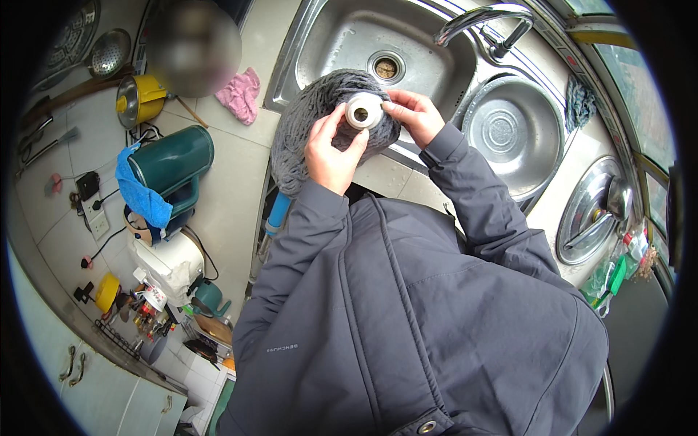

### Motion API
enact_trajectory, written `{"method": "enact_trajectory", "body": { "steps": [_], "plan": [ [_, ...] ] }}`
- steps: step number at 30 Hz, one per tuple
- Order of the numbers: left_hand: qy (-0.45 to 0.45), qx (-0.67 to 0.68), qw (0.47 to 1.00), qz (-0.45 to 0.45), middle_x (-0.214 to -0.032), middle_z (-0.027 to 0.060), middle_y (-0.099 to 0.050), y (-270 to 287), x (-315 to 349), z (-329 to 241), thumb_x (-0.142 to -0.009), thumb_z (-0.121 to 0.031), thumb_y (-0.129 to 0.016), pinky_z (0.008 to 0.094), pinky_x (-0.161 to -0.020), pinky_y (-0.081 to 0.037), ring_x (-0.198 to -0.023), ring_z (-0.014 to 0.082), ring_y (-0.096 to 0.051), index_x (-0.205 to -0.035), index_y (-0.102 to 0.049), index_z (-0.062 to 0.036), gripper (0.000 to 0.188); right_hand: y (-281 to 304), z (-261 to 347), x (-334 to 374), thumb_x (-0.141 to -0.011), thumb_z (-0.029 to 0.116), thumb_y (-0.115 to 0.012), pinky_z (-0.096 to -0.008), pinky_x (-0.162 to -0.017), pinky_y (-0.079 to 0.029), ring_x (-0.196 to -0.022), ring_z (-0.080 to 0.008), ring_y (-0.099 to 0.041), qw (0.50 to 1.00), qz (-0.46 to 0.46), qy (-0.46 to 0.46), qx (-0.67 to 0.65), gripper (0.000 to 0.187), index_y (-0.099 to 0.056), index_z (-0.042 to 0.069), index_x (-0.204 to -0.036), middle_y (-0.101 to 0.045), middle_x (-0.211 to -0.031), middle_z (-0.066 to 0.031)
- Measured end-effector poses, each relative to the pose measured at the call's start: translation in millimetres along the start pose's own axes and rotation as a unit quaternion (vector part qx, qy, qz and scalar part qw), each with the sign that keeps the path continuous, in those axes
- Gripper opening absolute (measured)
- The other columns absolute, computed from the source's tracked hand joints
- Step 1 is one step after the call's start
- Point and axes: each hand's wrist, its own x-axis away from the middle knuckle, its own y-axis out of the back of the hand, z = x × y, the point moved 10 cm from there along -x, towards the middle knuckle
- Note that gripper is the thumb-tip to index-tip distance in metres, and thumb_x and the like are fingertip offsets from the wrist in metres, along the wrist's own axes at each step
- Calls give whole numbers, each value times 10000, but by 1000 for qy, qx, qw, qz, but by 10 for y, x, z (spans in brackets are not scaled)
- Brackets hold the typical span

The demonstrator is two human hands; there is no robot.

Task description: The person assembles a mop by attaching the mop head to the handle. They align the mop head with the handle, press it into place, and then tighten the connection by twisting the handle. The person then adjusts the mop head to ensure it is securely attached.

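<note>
A thick grey string mop head (pixel 291 142) is bunched up at the front edge of the steel sink. In its middle sits a round white plastic cap (pixel 373 105) with a hole through its centre. My left hand (pixel 331 156) grips this cap between thumb and fingers from the near left side. On the right, my right hand (pixel 416 116) pinches at the mop head beside the cap's rim, thumb close to the white plastic. Whether that thumb touches the cap is hard to make out. A blue pole (pixel 277 213) shows just below the strands.
A sink (pixel 429 58) with a chrome faucet (pixel 502 13) lies ahead. Right of it are a round basin (pixel 509 138) and a pot lid (pixel 587 218). On the left counter stand a green kettle (pixel 174 163), a pink cloth (pixel 240 94) and a yellow-and-silver pot (pixel 142 99).
</note>
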Motion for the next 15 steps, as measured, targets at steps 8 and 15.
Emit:
{"method": "enact_trajectory", "body": {
  "steps": [8, 15],
  "plan": [
    [-13, -14, 1000, 24, -1208, 121, -658, -54, -12, -56, -813, -21, -803, 342, -980, -535, -1096, 211, -674, -1336, -635, -17, 550, 44, -85, -18, -958, 137, -684, -318, -1014, -481, -1112, -164, -637, 998, -8, -23, -53, 397, -609, -35, -1308, -682, -1209, -84],
    [-11, -18, 999, 37, -1190, 114, -653, -85, -26, -54, -814, -22, -798, 341, -973, -538, -1084, 209, -673, -1348, -624, -13, 562, 57, -93, -43, -958, 132, -676, -316, -1011, -485, -1109, -166, -639, 997, 3, -21, -70, 393, -609, -39, -1305, -682, -1205, -89]
  ]
}}
